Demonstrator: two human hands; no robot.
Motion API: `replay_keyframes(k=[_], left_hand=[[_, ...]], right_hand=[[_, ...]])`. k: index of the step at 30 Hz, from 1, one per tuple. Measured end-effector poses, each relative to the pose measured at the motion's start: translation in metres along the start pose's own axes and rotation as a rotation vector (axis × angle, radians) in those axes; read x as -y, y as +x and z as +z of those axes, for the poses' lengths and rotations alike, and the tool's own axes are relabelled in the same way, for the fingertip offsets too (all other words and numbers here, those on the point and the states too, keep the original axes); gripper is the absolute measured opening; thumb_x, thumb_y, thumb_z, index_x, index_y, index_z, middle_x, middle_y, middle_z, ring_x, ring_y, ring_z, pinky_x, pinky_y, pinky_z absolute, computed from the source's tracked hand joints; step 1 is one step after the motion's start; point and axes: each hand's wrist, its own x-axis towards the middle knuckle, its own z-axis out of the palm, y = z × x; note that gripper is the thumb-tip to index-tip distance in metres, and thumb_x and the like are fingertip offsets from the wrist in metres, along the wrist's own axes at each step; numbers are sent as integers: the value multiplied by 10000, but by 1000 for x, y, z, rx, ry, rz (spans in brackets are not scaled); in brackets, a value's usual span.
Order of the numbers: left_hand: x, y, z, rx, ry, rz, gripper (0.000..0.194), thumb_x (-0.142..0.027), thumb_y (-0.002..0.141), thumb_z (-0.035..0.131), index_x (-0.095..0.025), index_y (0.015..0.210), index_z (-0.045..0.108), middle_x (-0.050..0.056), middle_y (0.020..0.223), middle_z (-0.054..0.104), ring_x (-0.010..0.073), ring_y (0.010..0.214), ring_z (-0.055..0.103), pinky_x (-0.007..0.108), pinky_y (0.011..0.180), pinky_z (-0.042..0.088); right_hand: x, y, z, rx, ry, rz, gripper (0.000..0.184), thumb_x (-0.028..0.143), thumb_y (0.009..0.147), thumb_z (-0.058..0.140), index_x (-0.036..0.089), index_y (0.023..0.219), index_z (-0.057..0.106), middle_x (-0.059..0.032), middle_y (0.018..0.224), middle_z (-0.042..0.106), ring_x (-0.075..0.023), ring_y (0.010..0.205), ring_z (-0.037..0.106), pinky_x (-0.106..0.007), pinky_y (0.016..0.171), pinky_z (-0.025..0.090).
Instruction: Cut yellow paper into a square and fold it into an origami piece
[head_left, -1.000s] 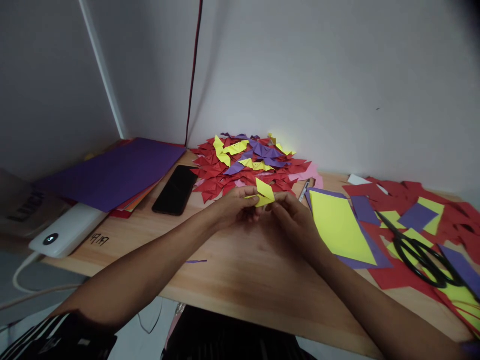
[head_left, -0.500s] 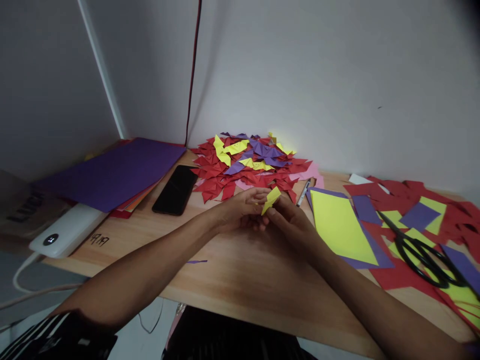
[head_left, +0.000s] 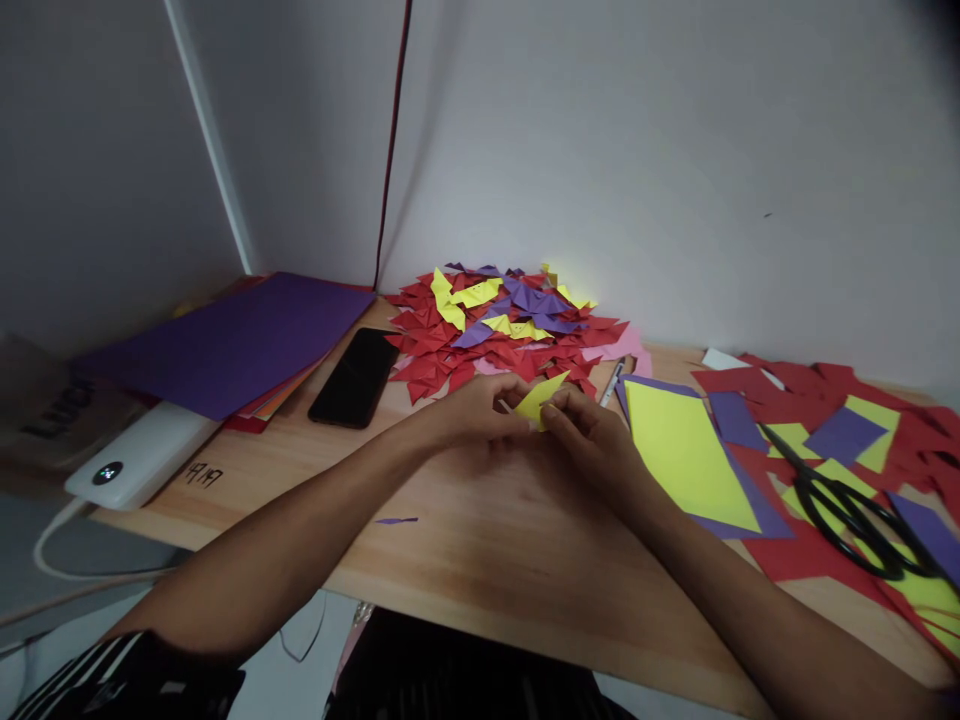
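Observation:
Between my two hands, above the wooden desk, is a small folded piece of yellow paper (head_left: 541, 400). My left hand (head_left: 491, 408) pinches its left side between thumb and fingers. The fingertips of my right hand (head_left: 589, 425) grip its right edge. Part of the paper is hidden behind the fingers. Just beyond the hands lies a heap of folded paper shapes (head_left: 502, 310) in red, purple and yellow; a few yellow ones carry small drawn marks. A pen (head_left: 611, 384) lies close to the right hand, beside a stack of yellow sheets (head_left: 686, 450) on purple paper.
Black-handled scissors (head_left: 855, 515) rest on red, purple and yellow paper scraps (head_left: 825, 385) at the right. To the left are a black phone (head_left: 355, 378), large purple sheets (head_left: 232, 335) and a white power bank (head_left: 142, 455) with a cable. A purple sliver (head_left: 396, 520) lies near the desk's front edge.
The yellow paper has turned and now shows a broader face between the hands. My right fingers have shifted along its edge. The whole view has moved slightly.

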Motion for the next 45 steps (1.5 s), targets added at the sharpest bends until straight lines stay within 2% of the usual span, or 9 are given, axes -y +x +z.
replay_keyframes(k=[3, 6, 10, 14, 18, 23, 30, 36, 45], left_hand=[[5, 3, 1, -91, 36, 59, 130, -205, 756, 676, -110, 753, 588, -5, 630, 613, 63, 500, 568, 154, 470, 421], [7, 4, 2, -144, -35, 0, 128, -204, 780, 669, -104, 748, 595, 11, 598, 643, 72, 464, 584, 150, 438, 411], [2, 2, 1, -145, -173, -41, 117, -187, 801, 660, -94, 782, 592, 43, 642, 683, 74, 469, 606, 148, 444, 428], [-2, 0, 1, -145, -271, -61, 107, -160, 823, 622, -106, 766, 548, 45, 636, 682, 77, 462, 610, 149, 449, 428], [-2, 0, 0, -118, -315, -87, 143, -165, 818, 618, -127, 753, 497, 35, 625, 676, 78, 448, 608, 140, 422, 397], [-2, 1, 0, -44, -314, -118, 95, -149, 826, 582, -122, 794, 498, 28, 603, 664, 86, 435, 606, 144, 399, 386], [1, 2, 1, -30, -317, -119, 148, -182, 845, 593, -140, 787, 464, 22, 589, 662, 93, 426, 611, 137, 382, 375], [5, 3, 0, -28, -266, -91, 221, -250, 820, 651, -139, 770, 467, 16, 576, 660, 84, 401, 593, 135, 378, 366], [-1, 1, 1, -59, -219, -118, 168, -201, 844, 608, -151, 765, 469, -16, 529, 627, 67, 363, 548, 130, 370, 338]], right_hand=[[-1, -1, 1, -15, -34, 31, 205, 354, 892, 509, 214, 744, 497, 1, 719, 543, -153, 668, 515, -285, 615, 418], [-2, -4, 2, -42, 15, 43, 141, 356, 877, 545, 219, 902, 525, -18, 817, 599, -167, 712, 565, -293, 619, 454], [-2, -5, 4, -107, -36, -54, 342, 370, 829, 636, 239, 1120, 515, -75, 1090, 625, -213, 901, 622, -347, 728, 509], [-3, -5, 4, -188, -201, -189, 395, 336, 826, 659, 250, 1178, 503, -97, 1174, 611, -245, 1033, 599, -400, 815, 500], [-4, -4, 2, -212, -238, -299, 290, 239, 852, 618, 256, 1128, 532, -93, 1205, 603, -255, 1154, 550, -441, 909, 471], [3, -4, -2, -201, -343, -416, 156, 196, 857, 617, 249, 1002, 591, -69, 1059, 656, -247, 1043, 594, -451, 921, 449], [4, -6, -4, -210, -416, -402, 123, 223, 861, 634, 255, 978, 614, -62, 1040, 668, -245, 1011, 600, -440, 893, 441], [2, -7, -3, -153, -372, -378, 110, 205, 889, 591, 250, 988, 606, -49, 990, 682, -221, 965, 620, -385, 840, 472], [4, -5, -3, -108, -364, -429, 134, 183, 914, 537, 247, 941, 652, -53, 939, 684, -218, 952, 614, -383, 823, 473]])
